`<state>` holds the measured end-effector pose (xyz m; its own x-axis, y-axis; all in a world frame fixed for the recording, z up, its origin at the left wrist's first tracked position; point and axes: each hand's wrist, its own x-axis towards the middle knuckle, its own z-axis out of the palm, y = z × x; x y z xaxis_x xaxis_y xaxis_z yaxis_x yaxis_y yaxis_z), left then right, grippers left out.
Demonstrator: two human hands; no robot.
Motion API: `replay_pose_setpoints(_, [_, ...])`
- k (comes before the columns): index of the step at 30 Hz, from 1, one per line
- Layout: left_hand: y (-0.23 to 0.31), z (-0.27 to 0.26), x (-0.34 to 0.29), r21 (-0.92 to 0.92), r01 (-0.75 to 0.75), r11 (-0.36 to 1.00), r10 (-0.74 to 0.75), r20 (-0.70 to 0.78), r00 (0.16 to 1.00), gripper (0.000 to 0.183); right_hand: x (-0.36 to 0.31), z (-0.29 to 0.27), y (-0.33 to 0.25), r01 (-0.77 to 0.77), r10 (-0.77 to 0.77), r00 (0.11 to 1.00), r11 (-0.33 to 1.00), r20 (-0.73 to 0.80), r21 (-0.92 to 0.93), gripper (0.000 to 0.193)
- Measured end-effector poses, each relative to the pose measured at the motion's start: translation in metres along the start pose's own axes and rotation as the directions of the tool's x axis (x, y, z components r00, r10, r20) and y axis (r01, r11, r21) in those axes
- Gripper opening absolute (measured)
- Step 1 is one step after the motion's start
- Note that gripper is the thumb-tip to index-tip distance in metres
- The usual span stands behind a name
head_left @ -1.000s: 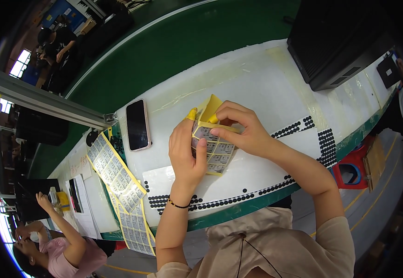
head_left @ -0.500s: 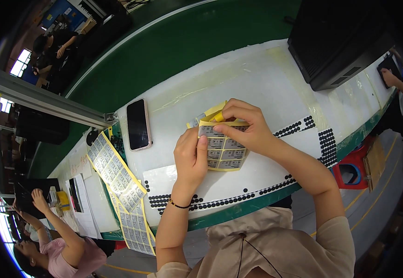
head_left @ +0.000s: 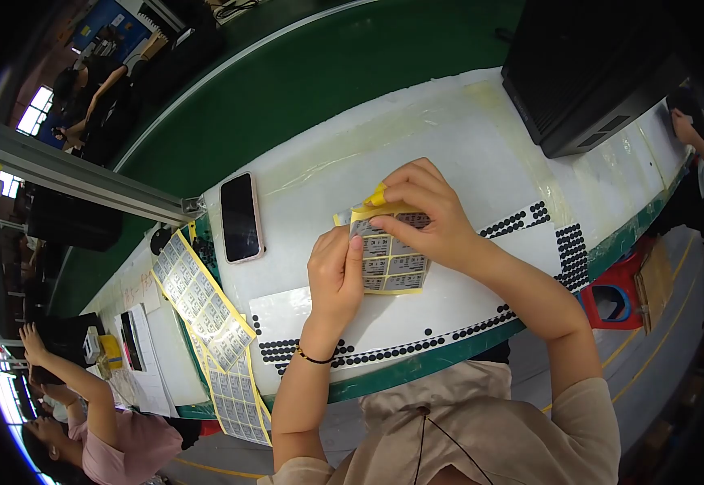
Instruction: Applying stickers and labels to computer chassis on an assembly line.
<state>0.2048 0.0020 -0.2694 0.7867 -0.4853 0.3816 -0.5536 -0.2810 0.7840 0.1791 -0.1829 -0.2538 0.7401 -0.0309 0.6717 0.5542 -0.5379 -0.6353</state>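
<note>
- The left hand (head_left: 336, 271) is nearly closed, thumb on the front of a label sheet (head_left: 392, 267) at its nine o'clock edge; its other fingers are mostly hidden behind. The right hand (head_left: 433, 210) is closed to a pinch at the sheet's upper edge, toward one o'clock; whether a single label is between its fingertips, I cannot tell.
- The white bench (head_left: 465, 153) spreads under everything, partly hidden by arms and sheets.
- A black casing (head_left: 586, 81) stands between one and two o'clock from the held sheet, its far side lost in darkness.
- A white sheet with black dots (head_left: 449, 299) lies beneath, at five o'clock, part-covered by both forearms.
- Loose label sheets (head_left: 202, 299) overlap between eight and nine.
- A red plastic object (head_left: 620, 275) past three o'clock has a blue-rimmed opening; its contents are hard to make out.
- A phone (head_left: 241, 218), screen dark, lies between nine and ten.
- A yellow finger cover (head_left: 376, 196) sits on the right hand.
</note>
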Motion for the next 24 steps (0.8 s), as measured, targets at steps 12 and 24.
replay_pose_setpoints(12, [0.009,0.001,0.006,0.119,-0.211,0.97,0.203,0.077,0.976,0.018,0.005,-0.013,0.004,-0.318,0.192,0.911,0.89,0.365,0.327,0.021])
replay_pose_setpoints(24, [0.007,0.005,0.003,0.015,-0.104,0.994,0.103,0.066,0.992,0.017,0.004,-0.01,-0.002,-0.299,0.197,0.925,0.906,0.326,0.301,0.01])
